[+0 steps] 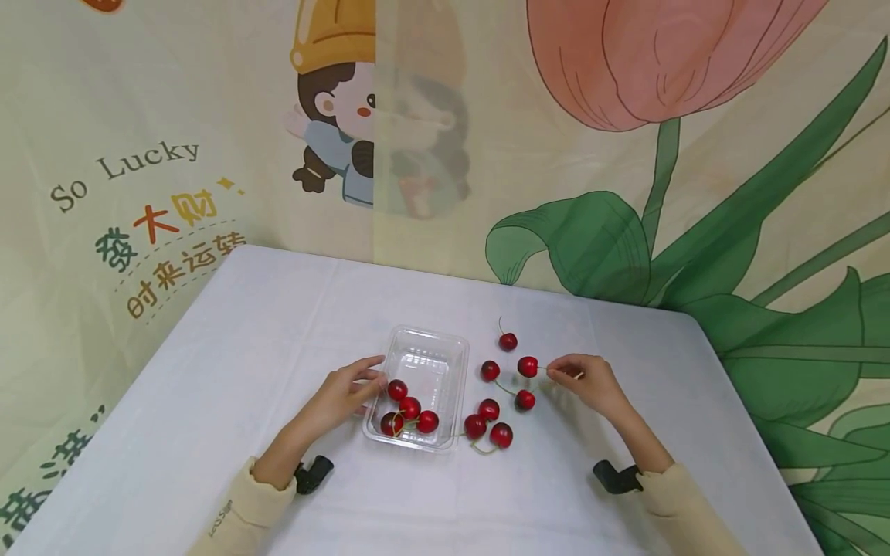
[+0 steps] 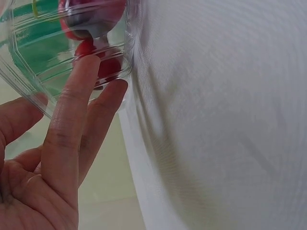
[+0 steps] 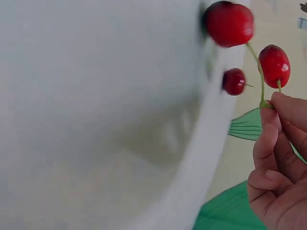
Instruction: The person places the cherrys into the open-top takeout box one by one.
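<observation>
**Stem pinched at right, tray lying to the left**

Cherry [image 1: 528,366] under the right hand [image 1: 589,384]: the fruit lies on the white table [image 1: 208,371] with its stem running roughly level toward the hand, so the long axis points right, away from the tray. The right wrist view shows thumb and fingertips [image 3: 283,112] closed on the stem's end, with a second cherry [image 3: 230,23] apparently joined at the same stem junction; whether that one is truly attached cannot be confirmed from the head view.

The clear plastic tray [image 1: 445,347] sits to the left of the held cherry, with other loose cherries between and below: one [image 1: 490,371] just beside the held fruit, one [image 1: 524,399] below it, one [image 1: 507,340] further back, and a cluster [image 1: 488,422] near the tray's right wall.

The left hand [image 1: 345,394] rests against the tray's left wall, fingers [image 2: 72,110] extended and flat on the plastic, curled round nothing. Four cherries [image 1: 409,409] already lie in the tray's near end.

Judgement: the right hand is the nearer to every loose cherry; the tray lies leftward and slightly toward the person from its grip.
</observation>
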### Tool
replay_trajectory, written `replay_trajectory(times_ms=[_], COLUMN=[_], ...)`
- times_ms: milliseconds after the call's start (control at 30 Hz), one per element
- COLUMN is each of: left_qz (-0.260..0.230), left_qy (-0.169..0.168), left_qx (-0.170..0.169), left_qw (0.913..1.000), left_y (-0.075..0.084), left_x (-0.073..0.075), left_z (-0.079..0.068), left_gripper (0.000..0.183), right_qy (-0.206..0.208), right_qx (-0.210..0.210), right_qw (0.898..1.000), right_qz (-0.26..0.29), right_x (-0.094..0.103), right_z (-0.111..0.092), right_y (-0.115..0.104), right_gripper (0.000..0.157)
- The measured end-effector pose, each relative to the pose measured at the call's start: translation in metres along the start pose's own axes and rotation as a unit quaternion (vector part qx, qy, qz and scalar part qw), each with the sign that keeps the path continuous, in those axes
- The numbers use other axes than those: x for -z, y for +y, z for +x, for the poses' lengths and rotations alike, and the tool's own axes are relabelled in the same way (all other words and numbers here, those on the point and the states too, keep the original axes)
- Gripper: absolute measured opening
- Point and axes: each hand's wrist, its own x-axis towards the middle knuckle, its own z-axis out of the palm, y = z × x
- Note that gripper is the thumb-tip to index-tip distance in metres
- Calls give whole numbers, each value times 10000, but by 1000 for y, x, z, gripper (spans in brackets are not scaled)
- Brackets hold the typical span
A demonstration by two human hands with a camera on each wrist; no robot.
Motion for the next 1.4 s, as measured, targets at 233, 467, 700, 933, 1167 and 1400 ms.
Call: replay_trajectory(times_ms=[233,467,700,933,1167,1400], left_qz=[-19,14,-42,-55,-33,-81], left_qy=[40,-16,-23,-23,2,-15], left_qx=[-9,-79,-54,-90,69,93], left_qw=[10000,10000,10000,9999,10000,9999], left_y=[-1,-4,-5,-6,-3,-2], left_x=[0,2,2,1,2,2], left_z=[-1,-1,-1,-1,-2,-3], left_gripper=[52,53,54,52,52,53], right_qy=[292,485,391,245,-253,-856], right_qx=[482,777,974,1110,1309,1527], right_qw=[9983,9957,9944,9924,9890,9834], right_qz=[-164,-104,78,461,644,482], right_x=[17,25,20,-1,-30,-55], right_z=[-4,-3,7,17,25,29], right_y=[-26,-52,-81,-109,-130,-136], right_gripper=[11,11,12,12,11,8])
